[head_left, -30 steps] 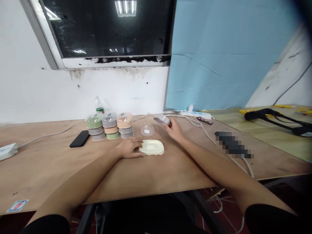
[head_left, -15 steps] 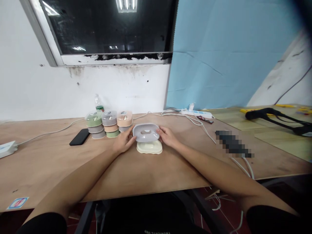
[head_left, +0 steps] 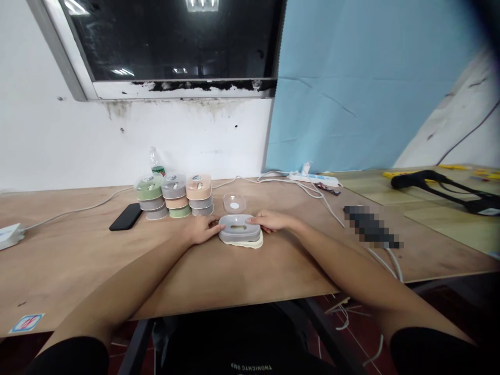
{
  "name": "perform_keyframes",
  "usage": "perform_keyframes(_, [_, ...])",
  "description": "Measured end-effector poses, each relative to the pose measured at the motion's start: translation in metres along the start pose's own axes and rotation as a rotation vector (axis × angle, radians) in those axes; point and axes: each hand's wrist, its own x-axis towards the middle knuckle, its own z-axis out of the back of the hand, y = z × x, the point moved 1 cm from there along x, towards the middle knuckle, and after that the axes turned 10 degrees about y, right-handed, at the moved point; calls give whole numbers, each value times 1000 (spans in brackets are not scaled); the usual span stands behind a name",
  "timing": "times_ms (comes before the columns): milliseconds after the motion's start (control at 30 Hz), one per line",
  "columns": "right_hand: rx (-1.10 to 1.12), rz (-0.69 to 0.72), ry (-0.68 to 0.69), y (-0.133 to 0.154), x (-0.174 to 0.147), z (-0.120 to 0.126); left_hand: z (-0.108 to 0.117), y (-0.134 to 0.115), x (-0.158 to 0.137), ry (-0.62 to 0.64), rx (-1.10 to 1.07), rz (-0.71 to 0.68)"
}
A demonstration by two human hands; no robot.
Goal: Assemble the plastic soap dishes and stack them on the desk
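A grey plastic soap-dish tray (head_left: 239,235) with an oval slot in its middle rests on a cream base (head_left: 255,244), whose edge shows along the front and right. My left hand (head_left: 203,229) grips the grey tray at its left end, thumb on the rim. At the right end my right hand (head_left: 269,221) holds the same tray, with the thumb on top and fingers curled at the side. Just behind it lies a clear lid (head_left: 235,203) with a white round spot. Three stacks of similar boxes stand to the left, topped by green (head_left: 149,187), grey (head_left: 174,187) and peach (head_left: 199,187) ones.
A black phone (head_left: 125,217) lies left of the stacks, and a plastic bottle (head_left: 157,162) stands behind them. Along the wall is a power strip (head_left: 314,179) with white cables. A blurred-out dark object (head_left: 371,226) lies at right, near a black frame (head_left: 441,187).
Both hands have lowered the grey tray from a tilted position onto the cream base. The clear lid behind it has come into sight.
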Motion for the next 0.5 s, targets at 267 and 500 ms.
perform_keyframes(267, [154,11,66,-5,2,2,0,-3,1,55,105,-86])
perform_keyframes(500, [206,39,52,-10,5,2,2,-4,0,68,113,-139])
